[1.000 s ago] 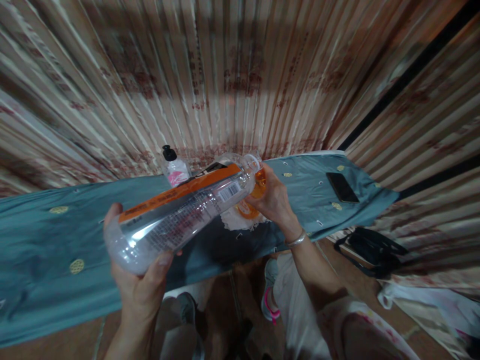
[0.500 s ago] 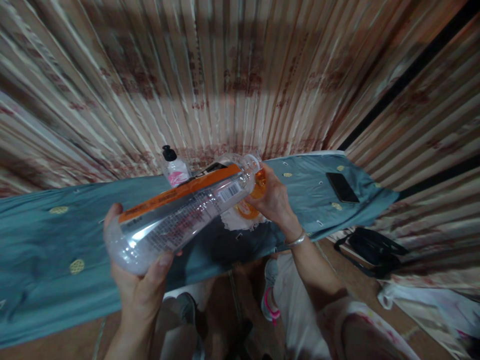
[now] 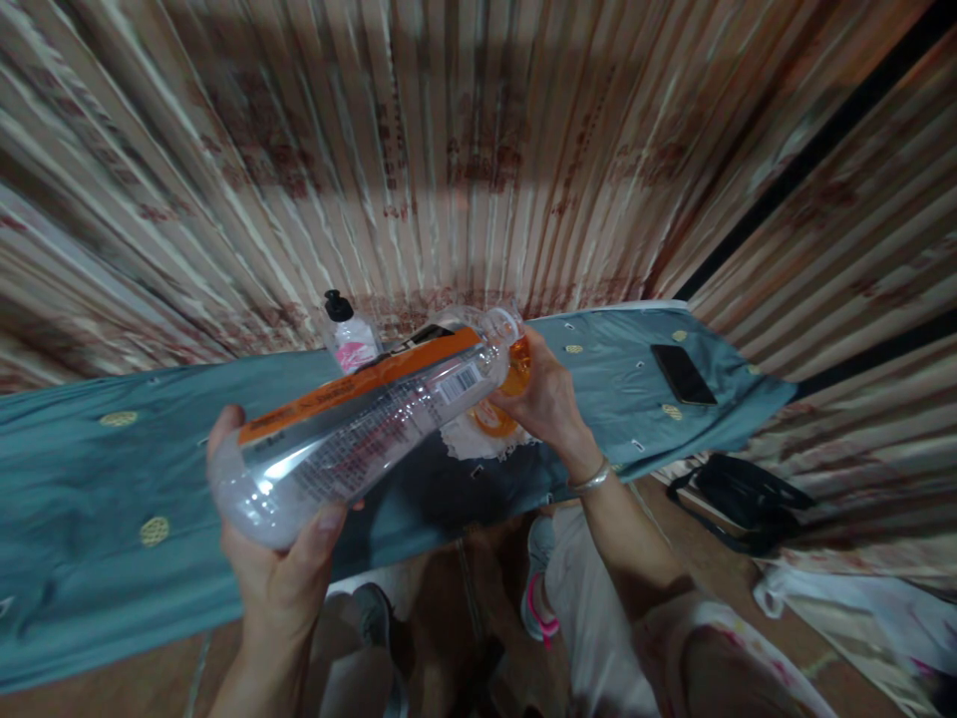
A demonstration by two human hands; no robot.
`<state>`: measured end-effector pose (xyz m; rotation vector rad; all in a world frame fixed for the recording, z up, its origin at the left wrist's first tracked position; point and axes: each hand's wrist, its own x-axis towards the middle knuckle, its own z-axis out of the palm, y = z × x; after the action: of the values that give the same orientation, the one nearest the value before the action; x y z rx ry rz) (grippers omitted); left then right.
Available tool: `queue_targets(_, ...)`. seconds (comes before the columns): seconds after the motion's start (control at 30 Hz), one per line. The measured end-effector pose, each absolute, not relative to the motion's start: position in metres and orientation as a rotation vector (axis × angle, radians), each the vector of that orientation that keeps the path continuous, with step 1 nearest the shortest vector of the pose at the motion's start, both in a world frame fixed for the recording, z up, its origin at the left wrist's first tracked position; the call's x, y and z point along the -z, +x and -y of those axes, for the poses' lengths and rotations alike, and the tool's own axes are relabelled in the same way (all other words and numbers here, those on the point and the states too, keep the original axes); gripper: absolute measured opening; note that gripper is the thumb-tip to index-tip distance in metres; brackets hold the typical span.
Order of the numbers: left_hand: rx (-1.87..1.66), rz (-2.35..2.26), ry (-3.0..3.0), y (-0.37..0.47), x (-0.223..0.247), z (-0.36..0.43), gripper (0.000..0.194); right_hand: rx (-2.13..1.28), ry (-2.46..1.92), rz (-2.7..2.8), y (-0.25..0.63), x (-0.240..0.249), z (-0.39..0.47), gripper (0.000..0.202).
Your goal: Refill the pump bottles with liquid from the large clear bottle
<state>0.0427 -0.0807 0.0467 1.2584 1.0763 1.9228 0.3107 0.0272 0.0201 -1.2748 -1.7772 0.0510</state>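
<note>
My left hand (image 3: pixel 280 558) is wrapped round the base of a large clear bottle (image 3: pixel 359 429) with an orange and silver label. The bottle is tilted, its open neck up and to the right. Beside that neck, my right hand (image 3: pixel 542 389) grips an orange bottle (image 3: pixel 517 367), partly hidden by my fingers and the clear bottle. The two necks are close together; whether they touch I cannot tell. Below the orange bottle, a white lacy cloth (image 3: pixel 468 442) lies on the teal-covered table (image 3: pixel 127 479).
A small bottle with a black cap (image 3: pixel 351 339) stands behind the clear bottle. A dark phone (image 3: pixel 683 374) lies on the table's right part. A black bag (image 3: pixel 740 499) is on the floor at the right. A pleated curtain (image 3: pixel 449 150) hangs behind the table.
</note>
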Motion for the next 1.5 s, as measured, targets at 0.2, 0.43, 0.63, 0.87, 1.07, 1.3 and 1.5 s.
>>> queue_targets(0.2, -1.925, -1.073, 1.234, 0.0416, -0.0457, 0.0812, 0.099, -0.056, -1.291, 1.766, 0.3104, -0.0191, -0.0273, 0.074)
queue_targets(0.43, -1.927, -1.022, 1.267, 0.0426, -0.0457, 0.0811, 0.092, -0.063, -1.278, 1.769, 0.3093, -0.0206, -0.0272, 0.07)
queue_targets(0.63, -1.919, -0.997, 1.284, 0.0427, -0.0469, 0.0808, 0.088, -0.036, -1.259, 1.768, 0.3107, -0.019, -0.0279, 0.071)
queue_targets(0.87, -1.928, -0.992, 1.271, 0.0435, -0.0473, 0.0791, 0.088, -0.091, -1.273, 1.786, 0.313, -0.0197, -0.0279, 0.074)
queue_targets(1.07, -1.935, -1.0, 1.27, 0.0427, -0.0458, 0.0801, 0.088, -0.069, -1.247, 1.775, 0.3127, -0.0188, -0.0284, 0.074)
queue_targets(1.3, -1.924, -1.007, 1.267, 0.0437, -0.0462, 0.0804, 0.088, -0.049, -1.263, 1.771, 0.3113, -0.0196, -0.0279, 0.071)
queue_targets(1.5, -1.963, -1.007, 1.23, 0.0453, -0.0462, 0.0795, 0.089, -0.026, -1.257, 1.761, 0.3105, -0.0179, -0.0285, 0.072)
